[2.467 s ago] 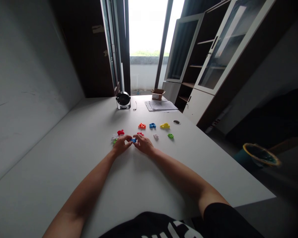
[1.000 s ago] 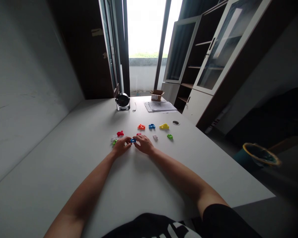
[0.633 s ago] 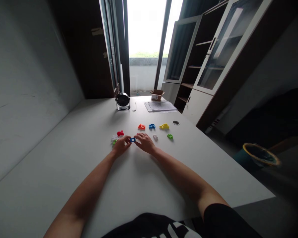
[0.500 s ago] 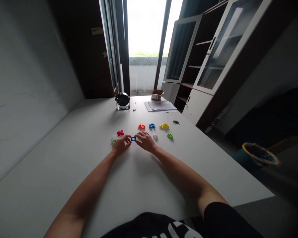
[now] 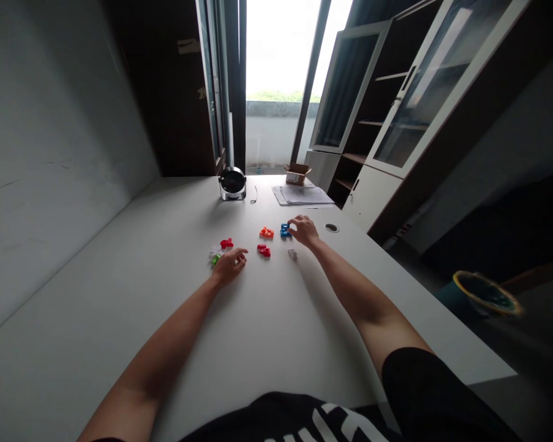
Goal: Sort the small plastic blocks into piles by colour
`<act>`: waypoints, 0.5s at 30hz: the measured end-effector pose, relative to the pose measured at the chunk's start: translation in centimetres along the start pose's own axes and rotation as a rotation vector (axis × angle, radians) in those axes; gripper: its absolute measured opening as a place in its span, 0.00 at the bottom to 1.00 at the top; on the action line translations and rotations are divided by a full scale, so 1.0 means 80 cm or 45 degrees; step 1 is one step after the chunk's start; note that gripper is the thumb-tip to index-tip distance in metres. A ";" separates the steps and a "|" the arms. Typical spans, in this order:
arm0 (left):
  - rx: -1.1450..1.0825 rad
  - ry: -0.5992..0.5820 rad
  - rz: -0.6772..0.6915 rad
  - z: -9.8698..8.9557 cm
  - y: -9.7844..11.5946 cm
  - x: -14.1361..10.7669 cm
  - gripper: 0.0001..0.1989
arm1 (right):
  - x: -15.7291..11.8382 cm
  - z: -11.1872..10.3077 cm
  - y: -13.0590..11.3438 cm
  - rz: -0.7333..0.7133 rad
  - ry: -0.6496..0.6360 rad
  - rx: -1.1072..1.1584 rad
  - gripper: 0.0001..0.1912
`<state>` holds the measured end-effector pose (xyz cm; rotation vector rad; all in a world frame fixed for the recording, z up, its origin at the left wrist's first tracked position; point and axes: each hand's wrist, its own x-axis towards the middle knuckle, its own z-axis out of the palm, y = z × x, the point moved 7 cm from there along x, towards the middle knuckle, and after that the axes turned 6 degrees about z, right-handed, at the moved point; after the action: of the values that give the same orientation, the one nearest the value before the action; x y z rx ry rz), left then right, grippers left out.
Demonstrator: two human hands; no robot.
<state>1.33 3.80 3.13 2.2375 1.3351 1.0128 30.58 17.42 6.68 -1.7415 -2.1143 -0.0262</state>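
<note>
My right hand (image 5: 305, 231) reaches over the blue toy blocks (image 5: 284, 231), its thumb and fingertips pinched on a blue block at their right edge. Curled but apart, the fingers of my left hand (image 5: 230, 264) rest near the table with nothing visible in them. Beside that hand lie a red block (image 5: 227, 243), white blocks (image 5: 215, 252) and a partly covered green block (image 5: 215, 259). Between the hands are orange blocks (image 5: 266, 232) and red blocks (image 5: 264, 250). A white block (image 5: 292, 253) sits below my right wrist.
Farther back on the white table (image 5: 175, 233) stand a round black device (image 5: 233, 182), papers (image 5: 304, 195) and an opened cardboard box (image 5: 297, 174). A cable hole (image 5: 332, 228) lies right of my right hand. A bin (image 5: 483, 294) is beyond the table's right edge.
My right hand has moved right and away from me, from the blue block held between both hands to the blue blocks. Red blocks now show; the yellow and right-hand green blocks are hidden.
</note>
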 end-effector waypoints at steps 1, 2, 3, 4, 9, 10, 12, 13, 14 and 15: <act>0.000 -0.003 0.001 0.000 -0.001 0.000 0.17 | 0.006 0.003 0.007 0.027 -0.018 -0.014 0.13; 0.002 -0.007 0.004 0.000 -0.001 0.001 0.17 | 0.010 0.006 0.012 0.048 -0.038 -0.023 0.14; 0.004 -0.009 0.008 0.000 -0.001 0.000 0.16 | 0.013 0.009 0.016 0.062 -0.059 -0.029 0.14; 0.008 -0.010 0.012 0.000 0.000 0.000 0.16 | 0.015 0.011 0.019 0.071 -0.082 -0.033 0.14; 0.023 -0.015 0.007 0.002 0.003 -0.004 0.14 | 0.017 0.020 0.026 0.065 -0.130 -0.090 0.14; 0.023 -0.016 0.007 0.002 0.003 -0.005 0.14 | 0.016 0.020 0.026 0.060 -0.127 -0.097 0.14; 0.021 -0.018 0.009 0.003 0.003 -0.005 0.13 | 0.016 0.021 0.027 0.061 -0.122 -0.088 0.14; 0.022 -0.021 0.008 0.004 0.003 -0.004 0.13 | 0.015 0.021 0.027 0.066 -0.118 -0.073 0.14; 0.024 -0.023 0.006 0.005 0.003 -0.004 0.13 | 0.015 0.020 0.027 0.075 -0.109 -0.054 0.13; 0.026 -0.024 0.004 0.005 0.002 -0.003 0.13 | 0.014 0.019 0.026 0.086 -0.095 -0.033 0.13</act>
<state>1.67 3.52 2.87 2.2597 1.3401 0.9808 31.96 19.37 5.18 -1.8550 -2.1147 0.0312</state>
